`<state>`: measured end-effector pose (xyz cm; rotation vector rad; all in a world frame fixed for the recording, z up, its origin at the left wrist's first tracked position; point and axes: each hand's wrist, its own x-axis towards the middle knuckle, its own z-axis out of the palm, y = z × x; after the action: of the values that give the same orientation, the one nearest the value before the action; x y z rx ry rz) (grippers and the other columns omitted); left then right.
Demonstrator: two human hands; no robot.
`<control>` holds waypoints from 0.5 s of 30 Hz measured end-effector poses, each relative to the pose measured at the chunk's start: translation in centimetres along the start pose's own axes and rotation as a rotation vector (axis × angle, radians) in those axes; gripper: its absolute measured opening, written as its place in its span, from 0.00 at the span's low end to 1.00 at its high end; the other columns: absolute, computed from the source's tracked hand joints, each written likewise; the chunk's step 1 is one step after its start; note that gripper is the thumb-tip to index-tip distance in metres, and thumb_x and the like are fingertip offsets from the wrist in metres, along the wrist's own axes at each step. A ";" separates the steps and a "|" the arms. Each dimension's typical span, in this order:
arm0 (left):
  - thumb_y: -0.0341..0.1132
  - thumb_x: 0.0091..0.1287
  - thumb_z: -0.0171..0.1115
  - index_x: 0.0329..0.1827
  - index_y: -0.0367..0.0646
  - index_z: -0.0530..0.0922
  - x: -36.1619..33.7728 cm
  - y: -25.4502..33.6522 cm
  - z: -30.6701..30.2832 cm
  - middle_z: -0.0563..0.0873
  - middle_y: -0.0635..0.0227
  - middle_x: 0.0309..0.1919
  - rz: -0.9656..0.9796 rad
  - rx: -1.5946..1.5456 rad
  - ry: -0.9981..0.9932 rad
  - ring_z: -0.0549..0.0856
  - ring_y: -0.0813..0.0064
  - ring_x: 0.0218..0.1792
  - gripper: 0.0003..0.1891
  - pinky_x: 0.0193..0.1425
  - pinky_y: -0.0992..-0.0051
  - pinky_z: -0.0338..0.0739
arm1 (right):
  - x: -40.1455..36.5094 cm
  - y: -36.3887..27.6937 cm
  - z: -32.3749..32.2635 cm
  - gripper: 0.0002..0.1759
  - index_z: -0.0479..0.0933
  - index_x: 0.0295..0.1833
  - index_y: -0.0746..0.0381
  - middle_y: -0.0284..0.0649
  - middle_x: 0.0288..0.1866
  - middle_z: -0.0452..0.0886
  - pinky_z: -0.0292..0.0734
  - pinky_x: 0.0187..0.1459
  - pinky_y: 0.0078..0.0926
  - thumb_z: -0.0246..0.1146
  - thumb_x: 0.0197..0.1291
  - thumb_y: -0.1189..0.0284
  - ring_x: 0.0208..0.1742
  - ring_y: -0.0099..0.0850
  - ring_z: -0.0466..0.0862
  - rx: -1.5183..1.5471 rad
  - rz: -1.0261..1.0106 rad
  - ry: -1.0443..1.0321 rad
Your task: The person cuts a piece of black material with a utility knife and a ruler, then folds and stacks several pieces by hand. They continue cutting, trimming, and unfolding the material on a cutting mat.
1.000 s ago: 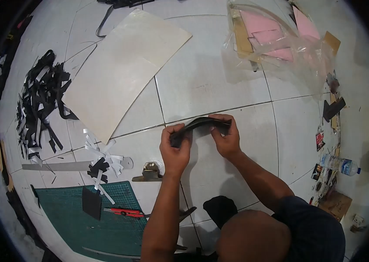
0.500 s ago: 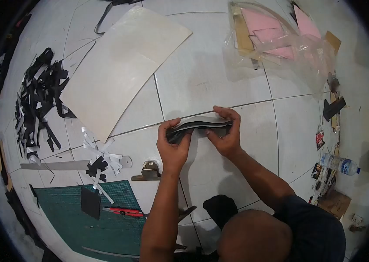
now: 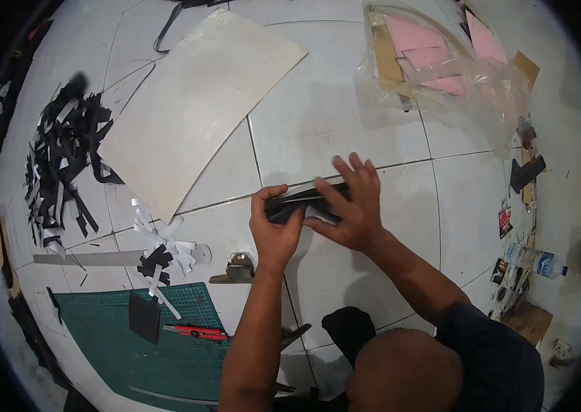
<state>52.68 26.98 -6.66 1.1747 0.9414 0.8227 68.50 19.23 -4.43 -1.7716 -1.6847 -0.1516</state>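
A thin stack of black sheet pieces (image 3: 318,199), with a pale edge showing between layers, is held over the tiled floor in the middle of the head view. My left hand (image 3: 275,230) pinches its left end, thumb on the near side and fingers round the far side. At the other end, my right hand (image 3: 358,209) is open with its fingers spread and slightly blurred, overlapping the stack. A metal bulldog clip (image 3: 239,266) lies on the floor just left of my left forearm.
Left of my arms are a green cutting mat (image 3: 98,357), a red utility knife (image 3: 198,333), a black rectangle (image 3: 143,319), a steel ruler (image 3: 98,259) and black scraps (image 3: 64,158). Farther out lie a large pale sheet (image 3: 194,110), a plastic bag (image 3: 483,86) of pink pieces and a water bottle (image 3: 541,261).
My right hand has released the stack's right end and spread its fingers. The stack, curved before, now looks straighter and tilts up to the right. My left hand keeps its hold.
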 end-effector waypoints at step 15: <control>0.26 0.68 0.71 0.51 0.35 0.77 1.6 0.9 0.0 0.87 0.67 0.39 -0.032 0.077 0.028 0.83 0.82 0.39 0.13 0.44 0.79 0.78 | 2.7 5.2 -0.8 0.43 0.66 0.75 0.61 0.40 0.59 0.79 0.71 0.67 0.33 0.73 0.52 0.80 0.62 0.31 0.77 0.568 0.553 -0.149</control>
<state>53.30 28.63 -6.04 1.2137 1.0197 0.7844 73.96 21.39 -4.41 -1.7420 -1.1104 0.6519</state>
